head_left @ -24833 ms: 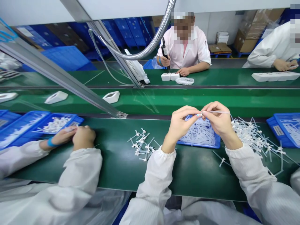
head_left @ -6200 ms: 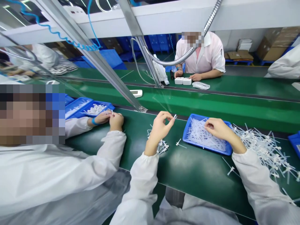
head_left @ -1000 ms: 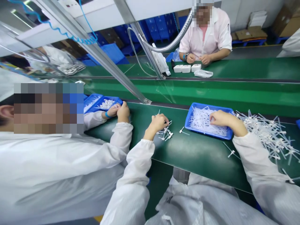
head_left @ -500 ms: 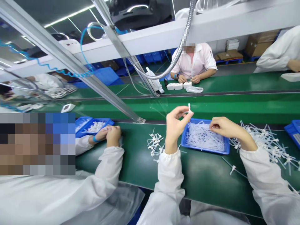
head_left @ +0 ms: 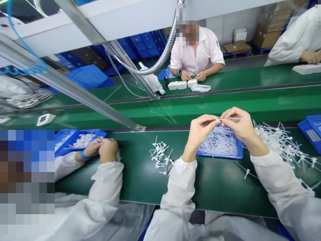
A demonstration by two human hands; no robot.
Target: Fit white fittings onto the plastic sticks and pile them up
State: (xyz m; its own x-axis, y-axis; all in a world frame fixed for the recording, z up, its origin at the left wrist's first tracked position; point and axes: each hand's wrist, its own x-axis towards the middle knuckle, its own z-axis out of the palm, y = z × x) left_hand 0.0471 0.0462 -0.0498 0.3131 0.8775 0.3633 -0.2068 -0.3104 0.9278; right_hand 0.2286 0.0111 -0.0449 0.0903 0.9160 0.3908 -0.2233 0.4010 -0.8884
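My left hand (head_left: 200, 132) pinches a small white connector (head_left: 218, 120) above the blue tray (head_left: 240, 154). Touching it from the right, my right hand (head_left: 239, 125) is closed on a thin clear tube (head_left: 238, 118), whose free end points right. The fingertips of both hands nearly meet. Many similar thin tubes (head_left: 220, 142) fill the tray under my hands. A big pile of white connectors with tubes (head_left: 281, 142) lies right of the tray, and a smaller group (head_left: 162, 155) lies left of it. One single piece (head_left: 247, 172) rests in front of the tray.
On the left, a co-worker's hands (head_left: 100, 147) are beside blue trays (head_left: 97, 131). Another blue tray (head_left: 311, 134) stands at the right edge. A metal post (head_left: 100, 103) slants down to the bench. Across the line, a person handles white devices (head_left: 182, 85).
My right hand has risen from the tray with a tube and met my left hand. My left hand has lowered and turned toward it. The camera view has shifted to the right.
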